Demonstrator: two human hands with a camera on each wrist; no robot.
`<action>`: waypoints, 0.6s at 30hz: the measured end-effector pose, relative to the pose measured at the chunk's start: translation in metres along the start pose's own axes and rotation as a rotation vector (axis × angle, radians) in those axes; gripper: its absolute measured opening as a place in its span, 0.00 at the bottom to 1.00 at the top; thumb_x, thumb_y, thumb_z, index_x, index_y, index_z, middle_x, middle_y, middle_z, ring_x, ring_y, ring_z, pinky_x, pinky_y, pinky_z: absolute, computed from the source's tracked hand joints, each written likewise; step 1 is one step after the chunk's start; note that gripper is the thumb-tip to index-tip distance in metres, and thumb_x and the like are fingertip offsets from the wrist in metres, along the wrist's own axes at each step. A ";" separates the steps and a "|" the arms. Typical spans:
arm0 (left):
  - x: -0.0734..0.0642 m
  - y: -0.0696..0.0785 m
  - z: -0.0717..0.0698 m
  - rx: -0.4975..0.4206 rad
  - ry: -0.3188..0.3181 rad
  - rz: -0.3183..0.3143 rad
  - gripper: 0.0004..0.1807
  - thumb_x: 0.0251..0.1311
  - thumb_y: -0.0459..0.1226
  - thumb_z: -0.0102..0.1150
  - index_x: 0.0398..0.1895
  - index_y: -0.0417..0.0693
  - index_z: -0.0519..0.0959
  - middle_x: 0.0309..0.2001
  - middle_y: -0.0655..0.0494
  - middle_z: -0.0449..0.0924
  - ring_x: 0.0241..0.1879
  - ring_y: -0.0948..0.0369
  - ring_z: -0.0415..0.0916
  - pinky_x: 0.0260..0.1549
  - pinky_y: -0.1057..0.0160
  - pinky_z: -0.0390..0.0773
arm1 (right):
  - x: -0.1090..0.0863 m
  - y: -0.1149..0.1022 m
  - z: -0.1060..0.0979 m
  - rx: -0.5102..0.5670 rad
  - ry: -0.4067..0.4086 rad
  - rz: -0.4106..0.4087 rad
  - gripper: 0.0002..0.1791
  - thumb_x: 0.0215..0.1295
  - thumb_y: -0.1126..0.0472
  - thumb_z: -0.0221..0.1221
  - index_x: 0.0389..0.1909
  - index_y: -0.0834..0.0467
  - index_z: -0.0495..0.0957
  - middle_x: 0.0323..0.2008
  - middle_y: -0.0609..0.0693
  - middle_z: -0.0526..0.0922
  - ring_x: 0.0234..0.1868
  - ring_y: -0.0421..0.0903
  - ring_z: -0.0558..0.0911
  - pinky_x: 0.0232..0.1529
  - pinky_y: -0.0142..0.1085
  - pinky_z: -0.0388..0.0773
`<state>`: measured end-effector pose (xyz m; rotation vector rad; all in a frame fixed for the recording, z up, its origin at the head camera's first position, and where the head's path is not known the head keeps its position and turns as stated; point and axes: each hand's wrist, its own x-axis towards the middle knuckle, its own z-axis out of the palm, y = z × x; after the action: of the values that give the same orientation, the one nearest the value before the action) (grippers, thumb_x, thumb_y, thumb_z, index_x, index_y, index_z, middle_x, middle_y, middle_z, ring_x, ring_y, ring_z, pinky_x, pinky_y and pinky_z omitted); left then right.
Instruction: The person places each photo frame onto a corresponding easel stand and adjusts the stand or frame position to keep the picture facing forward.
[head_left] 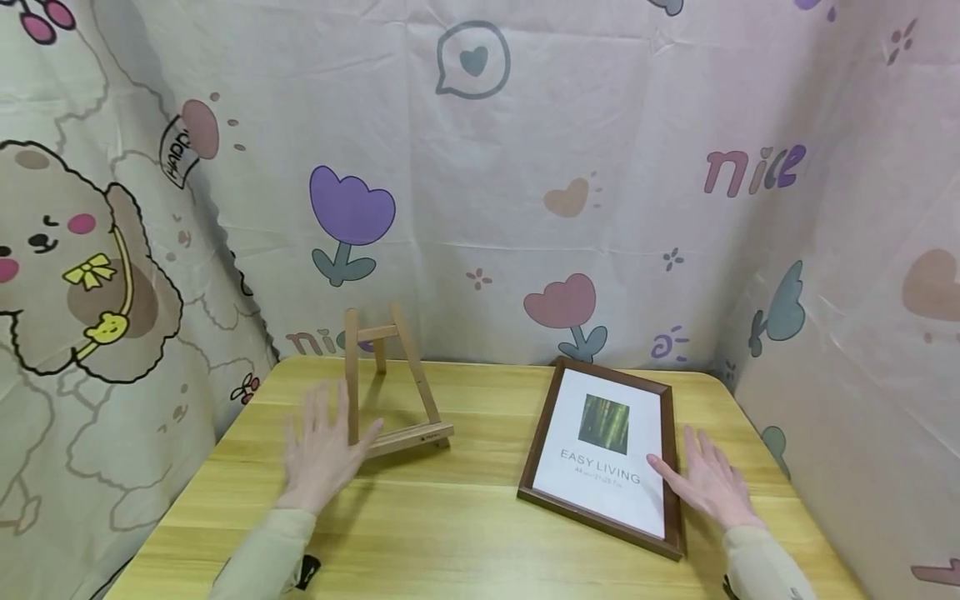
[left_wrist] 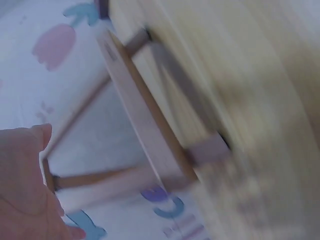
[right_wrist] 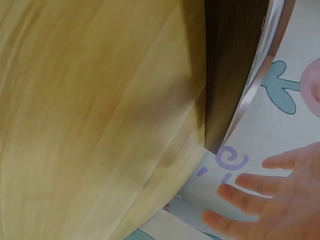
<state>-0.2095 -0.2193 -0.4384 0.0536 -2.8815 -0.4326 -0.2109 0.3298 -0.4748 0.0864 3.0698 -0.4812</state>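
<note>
A small wooden tabletop easel (head_left: 408, 437) stands at the left of the table, its ledge facing the person. My left hand (head_left: 322, 454) is spread beside the easel's left leg, overlapping its lower corner in the head view; it grips nothing. In the left wrist view the easel (left_wrist: 145, 110) is blurred, with the hand (left_wrist: 25, 185) at the left edge. On the right lies a brown picture frame (head_left: 600, 458) with an "EASY LIVING" insert. My right hand (head_left: 708, 483) has its fingers spread at the frame's right side, thumb over its edge. The right wrist view shows the frame's dark side (right_wrist: 232, 65) and straight fingers (right_wrist: 245, 200).
The light wood-grain table (head_left: 450, 533) has rounded back corners. Patterned cloth (head_left: 480, 167) hangs behind it and on both sides, close to the table's edges. A small black item (head_left: 307, 572) shows beside the left sleeve.
</note>
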 end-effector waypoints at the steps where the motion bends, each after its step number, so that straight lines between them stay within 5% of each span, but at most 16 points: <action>1: 0.000 0.006 0.002 0.001 0.009 0.019 0.52 0.70 0.67 0.40 0.82 0.45 0.36 0.81 0.36 0.31 0.80 0.36 0.31 0.74 0.28 0.33 | 0.000 0.000 0.000 0.001 -0.011 -0.001 0.61 0.67 0.23 0.42 0.78 0.71 0.41 0.73 0.81 0.47 0.70 0.83 0.53 0.65 0.78 0.54; 8: 0.003 0.053 0.022 -0.032 0.043 0.154 0.53 0.67 0.62 0.52 0.81 0.41 0.42 0.81 0.35 0.40 0.80 0.38 0.39 0.78 0.36 0.42 | -0.001 0.001 0.001 0.078 -0.123 0.027 0.63 0.68 0.24 0.43 0.76 0.75 0.37 0.70 0.87 0.44 0.70 0.85 0.47 0.67 0.77 0.51; 14: 0.000 0.088 0.045 -0.100 -0.045 0.263 0.53 0.67 0.62 0.53 0.81 0.41 0.44 0.81 0.37 0.41 0.81 0.41 0.40 0.80 0.41 0.44 | -0.001 0.002 0.002 0.154 -0.183 0.057 0.65 0.67 0.25 0.47 0.75 0.79 0.36 0.72 0.85 0.40 0.72 0.83 0.41 0.70 0.76 0.45; 18: -0.003 0.109 0.061 -0.170 -0.112 0.348 0.53 0.67 0.62 0.53 0.81 0.40 0.44 0.81 0.39 0.43 0.81 0.42 0.42 0.79 0.40 0.46 | -0.001 0.004 0.003 0.166 -0.191 0.050 0.65 0.67 0.27 0.49 0.73 0.82 0.39 0.70 0.85 0.49 0.72 0.82 0.48 0.70 0.74 0.52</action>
<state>-0.2212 -0.0979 -0.4639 -0.5057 -2.8638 -0.6231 -0.2092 0.3327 -0.4790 0.1145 2.8298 -0.6969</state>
